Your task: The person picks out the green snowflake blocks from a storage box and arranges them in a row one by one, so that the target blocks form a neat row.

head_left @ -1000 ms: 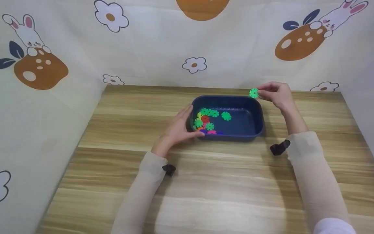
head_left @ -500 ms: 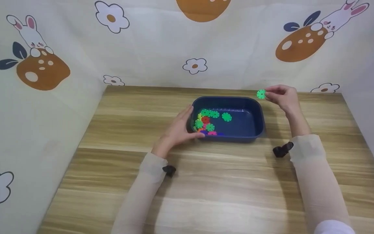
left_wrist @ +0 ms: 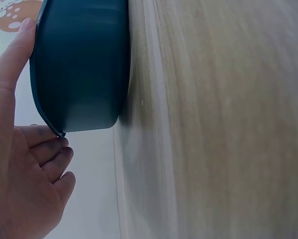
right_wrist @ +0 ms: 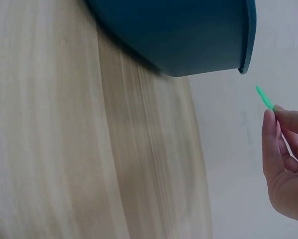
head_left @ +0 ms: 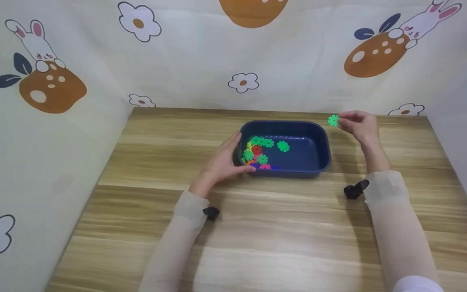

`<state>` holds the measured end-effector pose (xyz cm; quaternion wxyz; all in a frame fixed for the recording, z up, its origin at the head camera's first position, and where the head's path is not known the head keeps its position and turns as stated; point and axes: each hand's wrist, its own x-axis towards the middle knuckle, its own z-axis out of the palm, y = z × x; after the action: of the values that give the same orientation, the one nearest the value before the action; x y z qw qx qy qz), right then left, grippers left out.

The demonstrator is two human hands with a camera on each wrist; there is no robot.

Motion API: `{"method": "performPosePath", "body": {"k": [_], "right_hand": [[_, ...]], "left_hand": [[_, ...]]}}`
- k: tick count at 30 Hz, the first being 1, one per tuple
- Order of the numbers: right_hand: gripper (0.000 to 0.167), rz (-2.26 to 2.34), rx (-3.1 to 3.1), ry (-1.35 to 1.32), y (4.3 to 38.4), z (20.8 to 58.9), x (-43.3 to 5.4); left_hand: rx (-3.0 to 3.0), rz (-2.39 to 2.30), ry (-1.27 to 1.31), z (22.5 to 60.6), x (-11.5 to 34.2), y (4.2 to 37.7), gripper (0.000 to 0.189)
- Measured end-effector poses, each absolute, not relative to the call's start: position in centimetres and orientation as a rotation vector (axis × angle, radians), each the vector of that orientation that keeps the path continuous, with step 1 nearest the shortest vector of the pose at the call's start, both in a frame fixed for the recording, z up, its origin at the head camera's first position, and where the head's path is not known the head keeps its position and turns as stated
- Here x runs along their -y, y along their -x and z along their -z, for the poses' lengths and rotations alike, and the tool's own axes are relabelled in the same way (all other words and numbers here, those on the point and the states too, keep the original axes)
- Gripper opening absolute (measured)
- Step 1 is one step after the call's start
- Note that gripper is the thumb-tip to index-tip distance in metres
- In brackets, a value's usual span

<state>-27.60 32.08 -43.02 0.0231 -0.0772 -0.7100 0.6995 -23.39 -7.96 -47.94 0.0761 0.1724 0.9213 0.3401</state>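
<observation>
My right hand [head_left: 362, 125] pinches a green notched plastic disc [head_left: 333, 120] between thumb and fingertips, just beyond the far right corner of a dark blue tub [head_left: 303, 156]. In the right wrist view, that disc [right_wrist: 264, 97] shows edge-on, apart from the tub's rim. My left hand [head_left: 222, 161] holds the tub's left end, its thumb over the near rim and its fingers along the left side. Inside the tub, green discs [head_left: 283, 146] lie along the back, while a red disc [head_left: 256, 149] and several yellow, pink, orange and blue ones crowd the left end.
The tub stands on a wood-grain table [head_left: 258, 235]. A pale cloth backdrop [head_left: 193, 56] printed with rabbits, fruit and flowers rises behind the table and along its left side. Small black cameras [head_left: 355, 190] sit at both wrists.
My right hand has moved right and slightly toward me with the green disc, away from the tub's far rim. The left hand and the tub stay in place.
</observation>
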Motion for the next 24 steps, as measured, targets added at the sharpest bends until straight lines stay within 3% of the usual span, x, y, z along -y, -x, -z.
{"method": "performPosePath", "body": {"k": [14, 24], "right_hand": [[0.025, -1.979, 2.331, 0.419, 28.3, 45.8, -33.8], [0.015, -1.886, 2.398, 0.507, 28.4, 46.9, -34.6]], "left_hand": [[-2.762, -1.014, -0.52, 48.0, 8.1, 23.4, 0.115], [-2.747, -1.027, -0.523, 47.9, 8.1, 23.4, 0.114]]}}
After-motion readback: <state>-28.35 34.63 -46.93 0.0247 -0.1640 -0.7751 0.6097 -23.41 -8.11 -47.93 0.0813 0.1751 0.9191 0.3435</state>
